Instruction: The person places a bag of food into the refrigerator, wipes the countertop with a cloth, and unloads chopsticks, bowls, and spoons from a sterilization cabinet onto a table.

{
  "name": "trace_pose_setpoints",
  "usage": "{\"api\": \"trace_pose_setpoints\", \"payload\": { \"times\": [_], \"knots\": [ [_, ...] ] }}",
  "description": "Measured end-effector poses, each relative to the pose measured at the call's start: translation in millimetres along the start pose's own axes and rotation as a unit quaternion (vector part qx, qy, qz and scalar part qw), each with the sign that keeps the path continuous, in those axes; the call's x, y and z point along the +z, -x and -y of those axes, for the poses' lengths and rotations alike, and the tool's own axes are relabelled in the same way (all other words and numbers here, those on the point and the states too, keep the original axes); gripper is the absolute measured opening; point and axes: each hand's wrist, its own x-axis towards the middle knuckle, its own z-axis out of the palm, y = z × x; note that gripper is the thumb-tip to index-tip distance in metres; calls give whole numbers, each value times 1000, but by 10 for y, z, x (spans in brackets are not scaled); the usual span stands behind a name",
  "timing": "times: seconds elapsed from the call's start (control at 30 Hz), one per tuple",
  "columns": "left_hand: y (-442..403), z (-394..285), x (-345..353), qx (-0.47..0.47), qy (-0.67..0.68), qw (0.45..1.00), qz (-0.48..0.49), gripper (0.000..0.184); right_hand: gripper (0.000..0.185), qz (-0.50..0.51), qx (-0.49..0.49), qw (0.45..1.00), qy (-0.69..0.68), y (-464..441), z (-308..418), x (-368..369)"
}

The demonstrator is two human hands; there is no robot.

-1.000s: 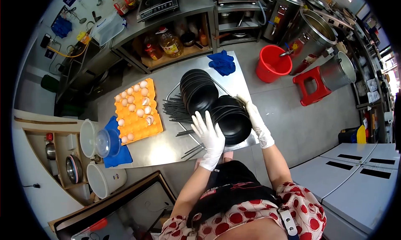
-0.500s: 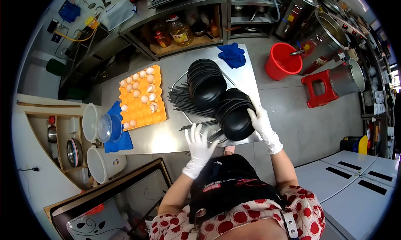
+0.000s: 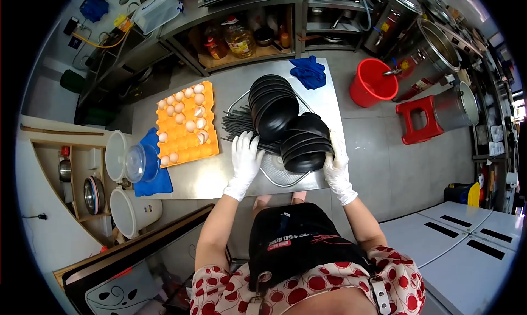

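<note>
My left hand (image 3: 245,157), in a white glove, lies at the near side of a pile of dark chopsticks (image 3: 237,121). Its fingers are stretched out and touch the pile; the thumb stands a little apart. My right hand (image 3: 337,169), also gloved, grips the right side of a short stack of black bowls (image 3: 305,160). A taller stack of black bowls (image 3: 274,117) leans just behind it. Both stacks and the chopsticks rest on a wire-mesh rack (image 3: 277,169). The chopsticks under the bowls are hidden.
The steel table (image 3: 214,178) also carries an orange tray (image 3: 181,138) of eggs and shells, a blue cloth (image 3: 308,72) and a clear plastic tub (image 3: 144,162). White buckets (image 3: 126,213) stand at left. A red bucket (image 3: 373,84) and red stool (image 3: 411,120) stand at right.
My left hand has moved forward to the chopstick pile, and the loose chopsticks at the front now lie farther back. The short bowl stack has shifted back and tilted under my right hand.
</note>
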Motion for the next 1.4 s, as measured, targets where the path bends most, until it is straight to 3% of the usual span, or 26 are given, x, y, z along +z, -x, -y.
{"api": "trace_pose_setpoints", "payload": {
  "times": [0.03,0.17,0.33,0.6,0.7,0.83,0.97,1.0,1.13,1.4],
  "knots": [
    [38,-15,-7,-2,5,1000,18,54,54,-5,-7,1000,-8,10,9,17],
    [153,-108,-45,-15,35,999,7,54,48,-1,26,999,-32,5,19,27],
    [280,-312,-142,-18,96,995,-21,54,46,-108,-19,994,-27,-10,-48,234],
    [520,-762,-90,0,215,976,42,68,65,-89,14,996,16,87,-243,275],
    [587,-794,-37,-21,227,973,42,75,77,-81,76,994,-12,128,-166,241],
    [603,-795,-77,-41,254,965,54,78,90,-69,76,995,8,132,-97,165],
    [634,-753,-78,-42,273,959,60,80,91,-90,52,993,60,177,-61,93],
    [638,-742,-81,-38,280,957,58,81,89,-101,42,992,60,216,-69,81],
    [663,-656,-70,-28,304,948,87,84,82,-85,150,985,4,290,133,31],
    [547,-302,-232,64,380,918,92,81,63,-209,217,940,-158,705,41,254]
  ]
}}
